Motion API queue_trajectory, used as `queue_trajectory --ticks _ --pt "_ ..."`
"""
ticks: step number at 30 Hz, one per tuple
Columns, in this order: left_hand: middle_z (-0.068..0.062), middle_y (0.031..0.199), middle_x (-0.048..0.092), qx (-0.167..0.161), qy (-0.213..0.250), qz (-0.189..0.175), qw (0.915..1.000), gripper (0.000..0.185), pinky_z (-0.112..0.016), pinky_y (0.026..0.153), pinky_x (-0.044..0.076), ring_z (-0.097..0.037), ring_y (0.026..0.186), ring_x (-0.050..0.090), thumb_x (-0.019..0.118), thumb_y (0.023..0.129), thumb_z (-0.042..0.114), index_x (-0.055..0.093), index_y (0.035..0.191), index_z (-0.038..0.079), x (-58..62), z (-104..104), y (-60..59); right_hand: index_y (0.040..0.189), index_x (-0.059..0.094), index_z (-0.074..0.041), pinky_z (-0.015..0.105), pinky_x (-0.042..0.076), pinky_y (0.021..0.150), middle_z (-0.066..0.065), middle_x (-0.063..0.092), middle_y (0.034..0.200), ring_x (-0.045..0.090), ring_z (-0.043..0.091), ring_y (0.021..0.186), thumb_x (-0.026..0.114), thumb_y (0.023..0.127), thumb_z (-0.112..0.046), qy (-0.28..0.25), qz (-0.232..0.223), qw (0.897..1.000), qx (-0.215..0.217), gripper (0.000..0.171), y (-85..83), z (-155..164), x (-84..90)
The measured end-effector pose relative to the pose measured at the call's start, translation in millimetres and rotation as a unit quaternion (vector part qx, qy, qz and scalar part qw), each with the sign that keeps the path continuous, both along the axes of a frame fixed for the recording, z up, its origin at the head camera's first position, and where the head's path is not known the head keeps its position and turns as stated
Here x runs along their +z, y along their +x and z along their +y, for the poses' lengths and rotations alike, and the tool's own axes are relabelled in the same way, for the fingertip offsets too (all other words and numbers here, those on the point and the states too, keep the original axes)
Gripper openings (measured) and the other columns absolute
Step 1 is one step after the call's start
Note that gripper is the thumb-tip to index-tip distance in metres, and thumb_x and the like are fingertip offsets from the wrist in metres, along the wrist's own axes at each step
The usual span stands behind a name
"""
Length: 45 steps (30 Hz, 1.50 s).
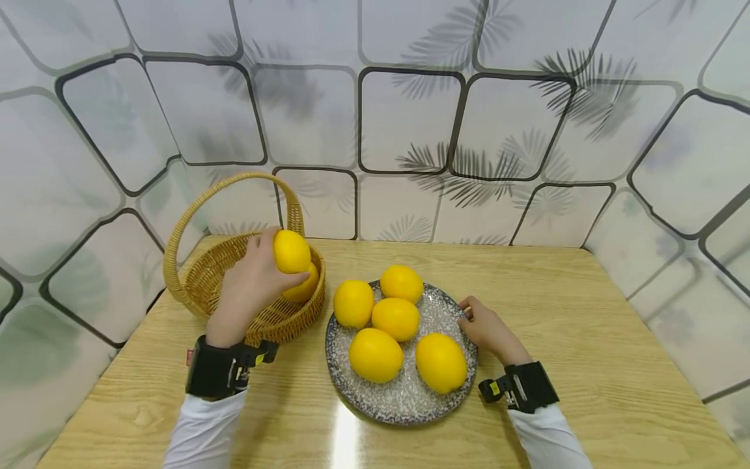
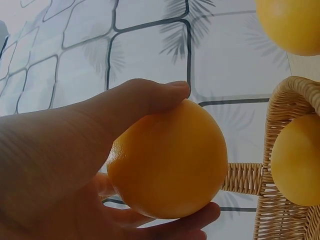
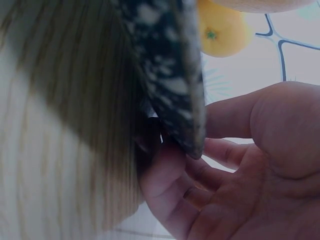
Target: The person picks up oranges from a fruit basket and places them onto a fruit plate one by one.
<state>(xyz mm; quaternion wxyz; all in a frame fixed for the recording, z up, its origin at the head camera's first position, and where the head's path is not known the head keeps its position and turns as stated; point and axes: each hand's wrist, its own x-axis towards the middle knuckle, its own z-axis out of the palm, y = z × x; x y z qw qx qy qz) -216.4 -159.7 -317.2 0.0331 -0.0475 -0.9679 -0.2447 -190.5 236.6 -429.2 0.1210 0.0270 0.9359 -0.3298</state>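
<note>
My left hand (image 1: 258, 277) grips a yellow citrus fruit (image 1: 291, 251) just above the right side of a wicker basket (image 1: 196, 290) with a tall handle. In the left wrist view, thumb and fingers (image 2: 150, 97) wrap round that fruit (image 2: 167, 160). A second fruit (image 1: 306, 288) lies inside the basket below it. My right hand (image 1: 485, 327) holds the right rim of a speckled grey plate (image 1: 404, 397) carrying several more yellow fruits (image 1: 396, 318). The right wrist view shows fingers (image 3: 170, 175) curled under the plate's edge (image 3: 175, 75).
Basket and plate stand on a light wooden table (image 1: 586, 339) set against patterned wall panels (image 1: 410, 117) behind and at both sides. Bare tabletop stretches to the right of the plate and along the front edge.
</note>
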Motion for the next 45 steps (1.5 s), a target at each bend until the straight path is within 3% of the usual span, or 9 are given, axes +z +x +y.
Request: queue_trajectory --ticks 16,26,45 --pt "-0.032 0.142 0.044 -0.004 -0.002 -0.013 0.9999 0.098 -0.055 0.072 0.055 -0.046 0.108 0.065 0.076 0.085 0.048 0.025 0.157 0.006 -3.4 1.3 -2.2 0.136 0.047 0.003 0.037 0.051 0.077 0.026 0.062 0.118 0.06 0.03 0.095 0.052 0.102 -0.012 0.004 0.0 1.0 -0.002 0.037 -1.5 0.8 -1.9" --pt "-0.032 0.145 0.042 -0.003 -0.011 -0.017 0.9998 0.1 -0.061 0.08 0.054 -0.048 0.111 0.064 0.076 0.085 0.048 0.023 0.158 0.004 -4.0 1.1 -1.9 0.135 0.046 0.004 0.039 0.052 0.078 0.026 0.062 0.119 0.06 0.03 0.096 0.052 0.102 -0.011 0.002 0.002 1.0 0.0 0.037 0.1 -1.0 -0.1" --pt "-0.032 0.141 0.045 -0.004 -0.013 -0.014 0.9998 0.098 -0.058 0.076 0.055 -0.046 0.107 0.065 0.076 0.084 0.05 0.025 0.157 0.007 -3.0 -1.4 -0.8 0.137 0.045 0.004 0.036 0.05 0.076 0.026 0.061 0.119 0.059 0.029 0.094 0.051 0.102 -0.012 -0.002 -0.001 1.0 -0.001 0.039 -0.3 -1.1 0.5"
